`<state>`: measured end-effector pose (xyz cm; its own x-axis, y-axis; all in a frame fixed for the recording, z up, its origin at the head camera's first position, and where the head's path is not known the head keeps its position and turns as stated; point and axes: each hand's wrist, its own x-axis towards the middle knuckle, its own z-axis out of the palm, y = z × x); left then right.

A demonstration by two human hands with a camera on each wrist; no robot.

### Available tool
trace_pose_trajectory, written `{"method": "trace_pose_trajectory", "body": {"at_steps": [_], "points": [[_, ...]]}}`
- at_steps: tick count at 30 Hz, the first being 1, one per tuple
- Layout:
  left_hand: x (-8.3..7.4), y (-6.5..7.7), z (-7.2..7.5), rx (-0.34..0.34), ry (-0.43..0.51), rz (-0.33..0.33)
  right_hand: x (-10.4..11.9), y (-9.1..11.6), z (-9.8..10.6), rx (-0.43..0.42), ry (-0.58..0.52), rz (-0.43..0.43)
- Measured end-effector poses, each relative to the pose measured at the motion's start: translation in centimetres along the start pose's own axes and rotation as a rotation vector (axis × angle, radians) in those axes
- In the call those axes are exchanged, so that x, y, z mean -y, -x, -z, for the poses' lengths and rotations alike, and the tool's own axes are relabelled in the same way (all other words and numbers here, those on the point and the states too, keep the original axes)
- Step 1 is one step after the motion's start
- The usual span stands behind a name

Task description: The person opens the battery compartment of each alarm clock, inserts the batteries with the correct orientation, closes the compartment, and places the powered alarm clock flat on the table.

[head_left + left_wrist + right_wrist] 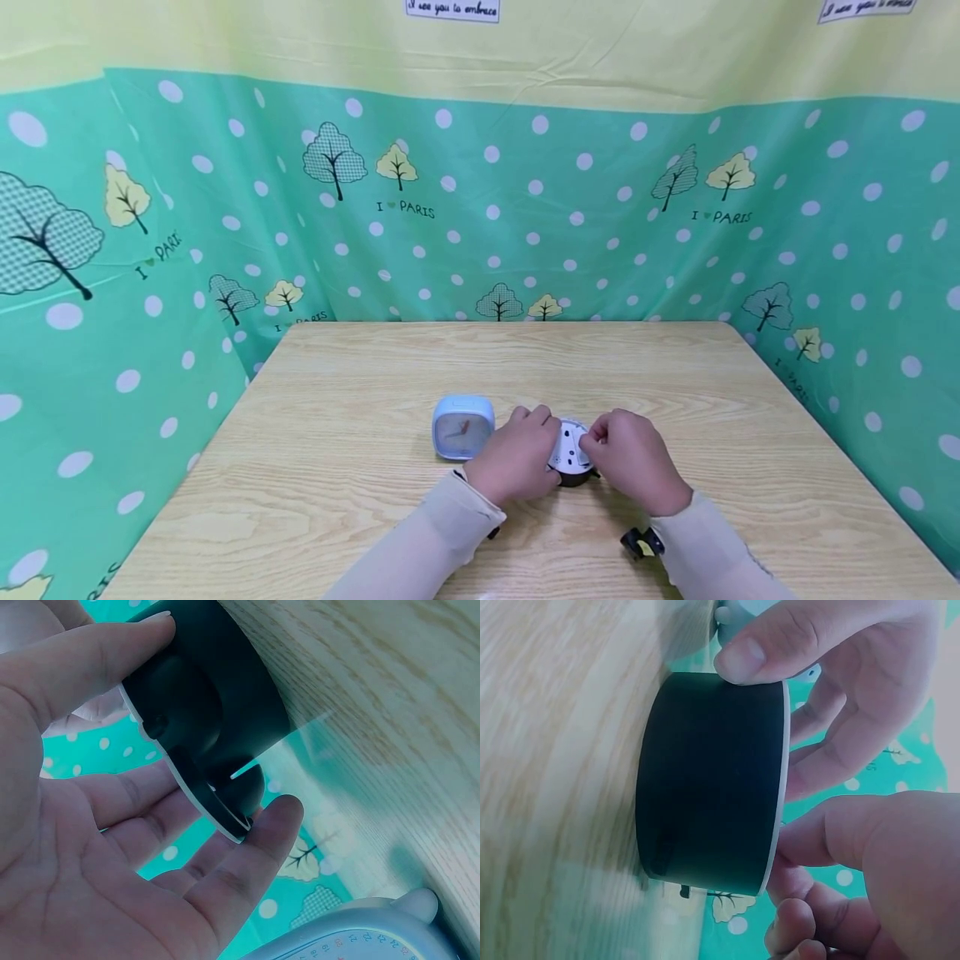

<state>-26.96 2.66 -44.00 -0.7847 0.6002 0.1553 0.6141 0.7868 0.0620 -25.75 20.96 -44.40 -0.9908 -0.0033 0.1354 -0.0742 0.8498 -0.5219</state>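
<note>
A round black clock (573,478) lies face down on the table, its white back (567,443) with several small marks and knobs turned up. From the left side my left hand (517,454) grips it, the thumb pressed on the black side wall (202,682) in the left wrist view. At the right part of the back, my right hand (633,458) has curled fingers and pinches what looks like the battery cover; the fingertips hide most of it. In the right wrist view the black body (709,780) stands between hand and tabletop. The clock's face is hidden.
Just left of my left hand stands a light blue square clock (462,428), its dial facing me. The wooden table (360,358) is bordered by a green and yellow patterned cloth (517,192) at the back and sides.
</note>
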Motion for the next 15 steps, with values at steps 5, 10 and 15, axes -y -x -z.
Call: {"method": "trace_pose_trajectory", "body": {"at_steps": [5,10,15], "points": [[0.00,-0.01,-0.02,0.001,0.000,-0.001,-0.03,0.05,0.05,0.019,-0.014,-0.018],[-0.02,-0.07,-0.05,0.008,0.008,0.005,0.02,0.09,0.16,0.031,-0.019,-0.022],[-0.04,-0.10,-0.06,0.011,0.010,0.011,0.01,0.08,0.21,0.032,-0.016,-0.017]]}}
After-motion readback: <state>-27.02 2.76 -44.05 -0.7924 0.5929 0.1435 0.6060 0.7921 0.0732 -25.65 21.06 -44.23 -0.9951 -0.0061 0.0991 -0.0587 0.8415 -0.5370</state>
